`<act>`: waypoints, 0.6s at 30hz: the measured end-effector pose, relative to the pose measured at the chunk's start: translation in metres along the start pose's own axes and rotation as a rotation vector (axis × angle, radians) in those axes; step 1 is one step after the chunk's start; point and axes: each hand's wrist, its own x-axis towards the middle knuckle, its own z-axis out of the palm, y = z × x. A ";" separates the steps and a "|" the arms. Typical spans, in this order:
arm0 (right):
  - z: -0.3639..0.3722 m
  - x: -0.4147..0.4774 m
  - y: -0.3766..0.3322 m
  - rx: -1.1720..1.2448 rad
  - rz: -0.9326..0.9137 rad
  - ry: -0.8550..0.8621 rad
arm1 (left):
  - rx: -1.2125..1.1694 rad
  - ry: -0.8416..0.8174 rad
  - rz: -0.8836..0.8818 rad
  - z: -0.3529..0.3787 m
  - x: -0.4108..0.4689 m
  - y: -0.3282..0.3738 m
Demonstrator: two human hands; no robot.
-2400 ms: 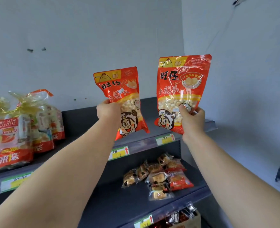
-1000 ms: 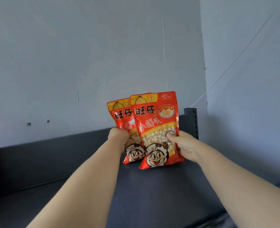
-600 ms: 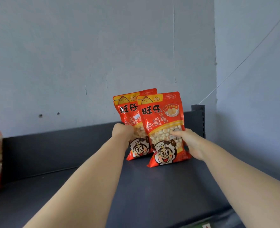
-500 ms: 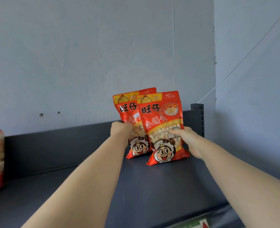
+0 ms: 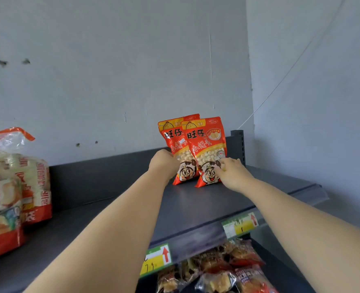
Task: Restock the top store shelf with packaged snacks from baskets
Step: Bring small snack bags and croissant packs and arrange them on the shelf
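At the far left, big clear bags of rice crackers [image 5: 16,187] are standing on the top shelf [image 5: 196,206], well apart from our hands. Our left hand [image 5: 163,166] is reaching to the back of the shelf and curling round the left edge of the rear red pouch [image 5: 175,144], knuckles toward us. That pouch is standing upright by the back panel. The front red pouch [image 5: 206,144] is standing just before it, overlapping its right part. Our right hand [image 5: 232,173] is touching the front pouch's lower right with loosely spread fingertips [image 5: 222,163], thumb unclasped. Our hands are staying apart, one on each side of the pair. A slotted grey upright [image 5: 239,142] is rising just right of the pouches. On the shelf's front lip the left price tag [image 5: 156,259] and right price tag [image 5: 240,225] are showing above small wrapped snacks [image 5: 217,269] lying on the shelf beneath.
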 end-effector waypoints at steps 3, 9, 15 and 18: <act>0.004 -0.043 -0.015 -0.072 0.012 -0.028 | 0.099 -0.009 0.101 -0.016 -0.037 -0.011; 0.007 -0.120 -0.039 -0.174 -0.019 -0.083 | 0.195 -0.083 0.158 -0.045 -0.104 -0.029; 0.001 -0.184 -0.056 -0.196 -0.051 -0.077 | 0.208 -0.070 0.180 -0.070 -0.159 -0.042; 0.005 -0.222 -0.060 -0.216 -0.094 -0.089 | 0.220 -0.056 0.138 -0.079 -0.193 -0.052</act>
